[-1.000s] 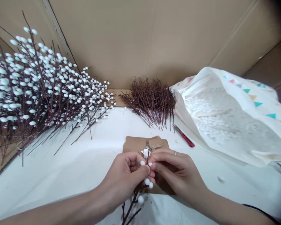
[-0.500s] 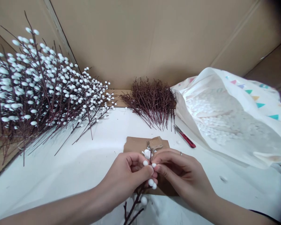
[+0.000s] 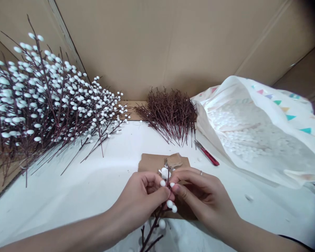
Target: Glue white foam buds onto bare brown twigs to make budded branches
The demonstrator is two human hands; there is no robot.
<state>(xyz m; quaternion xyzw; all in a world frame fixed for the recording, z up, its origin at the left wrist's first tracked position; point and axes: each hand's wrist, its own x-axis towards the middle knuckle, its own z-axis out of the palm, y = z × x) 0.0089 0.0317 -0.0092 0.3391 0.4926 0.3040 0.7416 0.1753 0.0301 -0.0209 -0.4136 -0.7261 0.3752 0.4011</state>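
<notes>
A dark brown twig (image 3: 155, 224) with several white berries rises from the bottom edge between my hands. My left hand (image 3: 144, 197) pinches its upper stem between thumb and fingers. At the stem's right side, my right hand (image 3: 204, 197) has a small white berry (image 3: 172, 184) between thumb and forefinger, against the twig. Another white berry (image 3: 162, 183) sits left of the stem. Beneath the hands lies a piece of brown cardboard (image 3: 152, 162) with a white blob (image 3: 165, 173) on it, partly covered by the twig tip.
Berried branches (image 3: 55, 91) fill the left side. Bare brown twigs (image 3: 172, 112) lie at the back middle. Right of them are a red-handled cutter (image 3: 210, 156) and an open white bag (image 3: 273, 140) holding many white berries. A cardboard wall (image 3: 147, 42) stands behind.
The lower part of the twig has shifted slightly right. Both hands keep nearly the same pose, with the berry still at the right fingertips.
</notes>
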